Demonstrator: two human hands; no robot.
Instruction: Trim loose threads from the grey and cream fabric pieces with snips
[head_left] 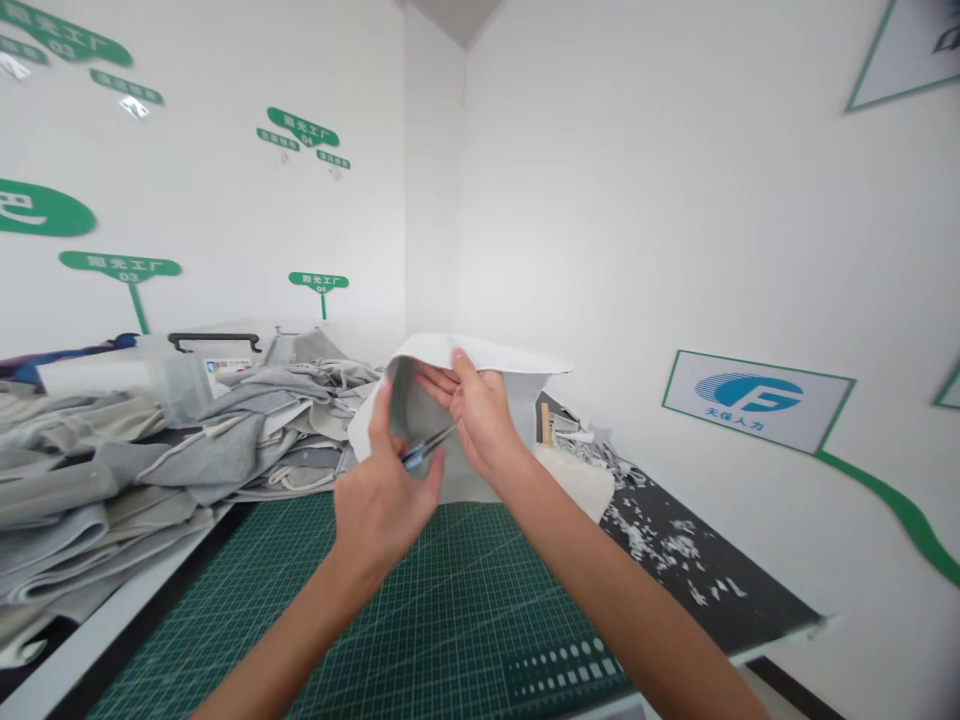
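Note:
A piece of fabric, white on one side and grey on the other, is held up above the cutting mat and curls over into a hollow. My right hand pinches its upper edge, thumb on the white face and fingers inside the fold. My left hand is closed around small metal thread snips, whose tips point right toward my right wrist. The left index finger is raised against the fabric's left edge. Part of the snips is hidden by the left hand.
A green gridded cutting mat covers the table before me. Grey fabric pieces are heaped on the left, near a clear plastic box with a black handle. White scraps lie scattered right, below the white wall.

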